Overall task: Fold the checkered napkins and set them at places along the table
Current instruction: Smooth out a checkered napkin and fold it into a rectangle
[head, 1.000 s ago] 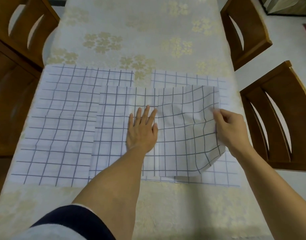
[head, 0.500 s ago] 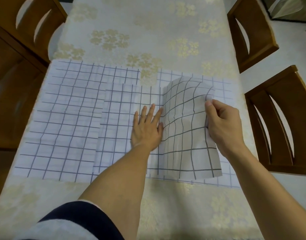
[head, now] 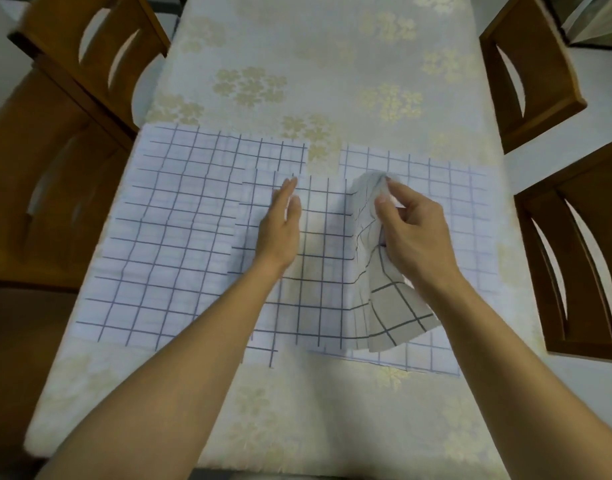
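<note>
Finding 1: my right hand (head: 411, 230) is pinching the far right corner of the top napkin (head: 318, 271) between thumb and fingertips and carrying it leftward. 1 second ago that flap was lying almost flat; now it is standing bunched above the napkin's middle.

Finding 2: my left hand (head: 280, 230), pressing palm-down 1 second ago, is now tilting onto its edge, fingers straight and together, marking the fold line.

Location: the top napkin is lying centred near the near edge of the table (head: 349, 64), overlapping 2 flat ones: the left napkin (head: 173, 220) toward the left edge and the right napkin (head: 453, 188) toward the right edge.

Assessment: I am judging the first fold about half done, with nothing yet set at a place. The flap is creasing unevenly and will likely need aligning.
</note>
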### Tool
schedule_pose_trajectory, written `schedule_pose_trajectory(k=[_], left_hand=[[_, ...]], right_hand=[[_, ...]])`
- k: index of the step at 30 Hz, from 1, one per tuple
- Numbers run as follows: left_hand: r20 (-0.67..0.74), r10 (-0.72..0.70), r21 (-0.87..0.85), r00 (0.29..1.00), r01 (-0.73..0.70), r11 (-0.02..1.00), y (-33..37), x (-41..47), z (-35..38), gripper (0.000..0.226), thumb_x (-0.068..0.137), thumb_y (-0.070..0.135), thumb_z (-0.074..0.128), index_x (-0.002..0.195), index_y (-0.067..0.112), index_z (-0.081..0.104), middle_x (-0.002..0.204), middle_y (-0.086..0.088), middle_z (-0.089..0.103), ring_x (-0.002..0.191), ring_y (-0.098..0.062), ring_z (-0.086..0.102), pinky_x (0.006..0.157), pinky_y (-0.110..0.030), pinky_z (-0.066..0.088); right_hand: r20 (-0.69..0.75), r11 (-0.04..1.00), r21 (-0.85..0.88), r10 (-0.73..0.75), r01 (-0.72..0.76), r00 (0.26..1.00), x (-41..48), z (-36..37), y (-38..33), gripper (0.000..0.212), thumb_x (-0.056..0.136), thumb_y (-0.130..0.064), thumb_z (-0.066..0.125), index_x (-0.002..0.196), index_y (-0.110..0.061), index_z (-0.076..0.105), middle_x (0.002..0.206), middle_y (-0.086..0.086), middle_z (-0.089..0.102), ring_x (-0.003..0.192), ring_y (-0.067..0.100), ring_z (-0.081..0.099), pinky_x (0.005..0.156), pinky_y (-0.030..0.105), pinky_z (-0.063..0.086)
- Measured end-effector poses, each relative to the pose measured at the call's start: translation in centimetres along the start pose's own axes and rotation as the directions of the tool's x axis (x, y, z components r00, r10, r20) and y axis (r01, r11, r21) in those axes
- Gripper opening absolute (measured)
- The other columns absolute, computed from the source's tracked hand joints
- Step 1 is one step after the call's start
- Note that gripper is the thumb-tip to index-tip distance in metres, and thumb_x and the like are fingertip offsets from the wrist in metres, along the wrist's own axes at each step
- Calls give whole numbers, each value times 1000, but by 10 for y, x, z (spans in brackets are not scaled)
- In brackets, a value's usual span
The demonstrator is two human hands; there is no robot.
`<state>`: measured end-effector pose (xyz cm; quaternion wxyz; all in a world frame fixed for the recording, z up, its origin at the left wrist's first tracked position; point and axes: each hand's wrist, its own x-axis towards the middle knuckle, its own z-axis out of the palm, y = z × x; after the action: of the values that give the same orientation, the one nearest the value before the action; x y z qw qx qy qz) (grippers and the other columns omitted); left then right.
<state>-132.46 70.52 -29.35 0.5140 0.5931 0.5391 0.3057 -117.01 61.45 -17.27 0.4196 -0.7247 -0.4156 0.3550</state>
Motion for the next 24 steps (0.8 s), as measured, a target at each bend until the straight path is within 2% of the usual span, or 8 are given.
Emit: schedule_pose_trajectory(k=[2, 4, 6, 9, 13, 17, 22, 24], left_hand=[[-8, -27, -126, 1000, 26, 992, 13, 0, -25, 48, 111, 40, 30, 156, 25, 35, 162, 10, 34, 142, 4, 30, 114, -11, 25], [11, -39, -164, 999, 40, 986, 23, -2, -45, 50, 111, 42, 26, 156, 22, 36, 162, 7, 35, 144, -1, 32, 119, -22, 25], [74, -69, -208, 995, 83, 975, 30, -8, -58, 52, 111, 43, 22, 156, 20, 36, 162, 2, 35, 147, -10, 33, 122, -29, 26], [188, -148, -279, 971, 197, 940, 33, -16, -68, 58, 106, 55, 21, 155, 28, 38, 160, 1, 39, 140, -22, 47, 116, -37, 36], [241, -206, -260, 948, 268, 928, 18, -22, -73, 54, 104, 59, 33, 149, 33, 46, 150, 3, 52, 126, -20, 61, 98, -34, 52], [124, -317, -147, 940, 333, 931, -7, -19, -74, 56, 104, 51, 45, 153, 24, 40, 155, -5, 45, 139, -20, 47, 106, -31, 40], [16, -350, -33, 936, 351, 936, -31, -11, -78, 61, 103, 34, 57, 157, 17, 32, 162, -5, 34, 148, -20, 35, 107, -27, 32], [-39, -328, 17, 944, 329, 944, -41, -8, -80, 60, 101, 20, 61, 155, 17, 35, 159, -6, 39, 145, -21, 39, 105, -25, 35]], right_hand=[[43, 1000, -31, 3, -1, 999, 2, 21, -5, 46, 106, -23, 48, 152, -18, 44, 76, 22, 67, 51, 21, 59, 52, 25, 54], [85, 997, -71, 1, 5, 996, 5, 44, -3, 48, 105, -20, 47, 153, -17, 42, 65, 13, 61, 45, 11, 55, 45, 19, 45], [112, 993, -116, -1, 14, 994, 9, 68, 1, 50, 104, -20, 47, 153, -16, 41, 52, -3, 49, 41, 4, 45, 51, 20, 43], [167, 981, -187, -9, 40, 986, 13, 101, 5, 52, 102, -21, 47, 153, -12, 38, 49, -7, 53, 46, 4, 55, 63, 28, 54], [271, 978, -205, 16, 42, 963, 18, 135, 13, 58, 103, -26, 46, 157, -18, 28, 64, -1, 67, 56, 13, 65, 62, 37, 59], [446, 973, -231, 110, -5, 888, 18, 149, 25, 69, 105, -43, 40, 161, -21, 6, 76, 0, 72, 55, 10, 67, 51, 22, 52], [339, 962, -270, 56, 40, 939, 13, 137, 55, 61, 104, -41, 48, 158, -24, 26, 106, -10, 62, 86, 4, 62, 77, 16, 48], [244, 940, -334, 15, 70, 970, 14, 126, 72, 56, 103, -39, 50, 155, -24, 35, 127, -3, 55, 107, 9, 58, 94, 23, 49]])
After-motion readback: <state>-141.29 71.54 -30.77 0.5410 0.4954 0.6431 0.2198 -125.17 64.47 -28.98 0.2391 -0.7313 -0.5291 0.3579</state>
